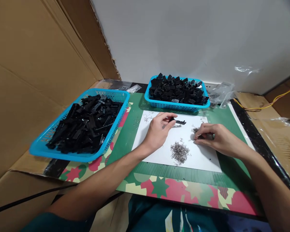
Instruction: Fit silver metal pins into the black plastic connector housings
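Observation:
My left hand (159, 127) rests on a white sheet (159, 151) and pinches a small black plastic part (180, 122) by one end. My right hand (214, 137) lies to the right on the same sheet, fingertips pinched together at a small cluster of thin metal wire springs (195, 130); what they hold is too small to name. A bigger pile of wire springs (180, 151) lies on the sheet between my wrists.
A blue basket (62, 154) of long black parts stands at the left. Another blue basket (178, 105) of black blocks stands behind the sheet. Clear plastic bags (221, 93) and a yellow wire (263, 106) lie at the right. Cardboard walls the left side.

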Demonstrator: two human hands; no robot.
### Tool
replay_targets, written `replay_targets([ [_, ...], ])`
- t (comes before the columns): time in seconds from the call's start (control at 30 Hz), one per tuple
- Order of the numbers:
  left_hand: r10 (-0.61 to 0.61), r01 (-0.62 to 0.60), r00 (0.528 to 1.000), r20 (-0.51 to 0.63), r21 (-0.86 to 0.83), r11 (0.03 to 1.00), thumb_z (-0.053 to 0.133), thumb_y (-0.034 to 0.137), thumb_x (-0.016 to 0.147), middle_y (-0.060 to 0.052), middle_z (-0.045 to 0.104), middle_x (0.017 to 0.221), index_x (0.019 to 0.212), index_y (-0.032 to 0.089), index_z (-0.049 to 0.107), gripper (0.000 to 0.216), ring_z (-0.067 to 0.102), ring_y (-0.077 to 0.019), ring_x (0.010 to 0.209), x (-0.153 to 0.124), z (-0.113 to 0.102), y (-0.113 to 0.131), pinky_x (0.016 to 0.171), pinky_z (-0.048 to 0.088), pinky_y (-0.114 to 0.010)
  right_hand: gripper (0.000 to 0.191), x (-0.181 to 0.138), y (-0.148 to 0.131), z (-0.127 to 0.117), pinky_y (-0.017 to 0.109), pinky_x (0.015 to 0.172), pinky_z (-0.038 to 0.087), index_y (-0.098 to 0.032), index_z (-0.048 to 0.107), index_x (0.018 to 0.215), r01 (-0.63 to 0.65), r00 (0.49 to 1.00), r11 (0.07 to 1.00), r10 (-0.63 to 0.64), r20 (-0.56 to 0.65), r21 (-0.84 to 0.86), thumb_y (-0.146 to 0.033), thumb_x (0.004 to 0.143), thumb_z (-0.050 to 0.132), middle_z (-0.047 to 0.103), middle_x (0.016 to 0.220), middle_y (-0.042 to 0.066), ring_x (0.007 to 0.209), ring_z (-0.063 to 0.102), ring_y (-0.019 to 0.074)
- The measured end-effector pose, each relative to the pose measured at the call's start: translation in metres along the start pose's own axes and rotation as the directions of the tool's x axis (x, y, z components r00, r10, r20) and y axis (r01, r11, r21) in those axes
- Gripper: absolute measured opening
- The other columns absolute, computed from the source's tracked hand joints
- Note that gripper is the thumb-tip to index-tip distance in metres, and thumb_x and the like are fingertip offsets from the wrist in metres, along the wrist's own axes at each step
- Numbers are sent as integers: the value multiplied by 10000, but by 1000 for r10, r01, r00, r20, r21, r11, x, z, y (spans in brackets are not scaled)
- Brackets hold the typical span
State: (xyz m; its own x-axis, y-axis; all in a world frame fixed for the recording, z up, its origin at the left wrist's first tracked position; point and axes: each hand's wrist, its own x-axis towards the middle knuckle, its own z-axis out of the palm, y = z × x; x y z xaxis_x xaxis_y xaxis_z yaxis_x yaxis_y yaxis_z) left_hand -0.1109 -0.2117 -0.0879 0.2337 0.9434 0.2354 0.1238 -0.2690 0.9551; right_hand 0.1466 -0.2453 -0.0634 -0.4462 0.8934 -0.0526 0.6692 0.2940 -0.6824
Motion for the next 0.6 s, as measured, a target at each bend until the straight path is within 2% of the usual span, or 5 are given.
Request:
replay_targets([
  [0.1, -50, 54, 998, 44, -98, 994, 649, 226, 980, -65, 687, 1026, 1097, 154, 693, 144, 692, -155, 888, 0, 2, 1, 805, 590, -306, 133, 2, -4, 3, 310, 702, 434, -231, 774, 873, 8, 1000, 998, -8, 13, -58, -286, 950, 681, 685, 854, 38, 754, 597, 182],
  [0.17, -61, 68, 996, 69, -107, 992, 608, 273, 1011, -40, 666, 983, 1092, 171, 648, 136, 706, -140, 825, -1, 2, 4, 725, 573, -274, 153, 2, -9, 3, 313, 728, 445, -223, 745, 859, 28, 1000, 998, -27, 13, -62, -268, 969, 649, 689, 880, 42, 790, 607, 185],
  [0.33, -23, 25, 996, 89, -24, 999, 508, 327, 1063, 4, 613, 846, 1127, 215, 576, 146, 666, -122, 709, -4, 1, 11, 623, 513, -257, 174, -1, -18, 1, 308, 695, 454, -219, 707, 942, 25, 997, 996, -19, -70, 88, -357, 1009, 622, 729, 936, 47, 812, 629, 183],
  [0.47, 14, -13, 990, 137, -10, 1000, 552, 220, 1013, -32, 659, 998, 1105, 206, 613, 111, 648, -132, 802, -6, 1, 18, 696, 536, -275, 151, -1, -18, 4, 315, 711, 508, -215, 744, 898, 57, 989, 946, -11, -146, 318, -356, 940, 718, 765, 879, 52, 804, 681, 190],
  [0.6, 73, -90, 976, 204, 75, 993, 559, 98, 959, -56, 666, 1068, 995, 182, 711, 177, 634, -168, 982, -10, 2, 27, 872, 528, -326, 247, 2, -20, 12, 320, 691, 579, -211, 763, 960, 48, 962, 807, 121, -245, 588, -369, 803, 868, 799, 806, 68, 738, 746, 207],
])
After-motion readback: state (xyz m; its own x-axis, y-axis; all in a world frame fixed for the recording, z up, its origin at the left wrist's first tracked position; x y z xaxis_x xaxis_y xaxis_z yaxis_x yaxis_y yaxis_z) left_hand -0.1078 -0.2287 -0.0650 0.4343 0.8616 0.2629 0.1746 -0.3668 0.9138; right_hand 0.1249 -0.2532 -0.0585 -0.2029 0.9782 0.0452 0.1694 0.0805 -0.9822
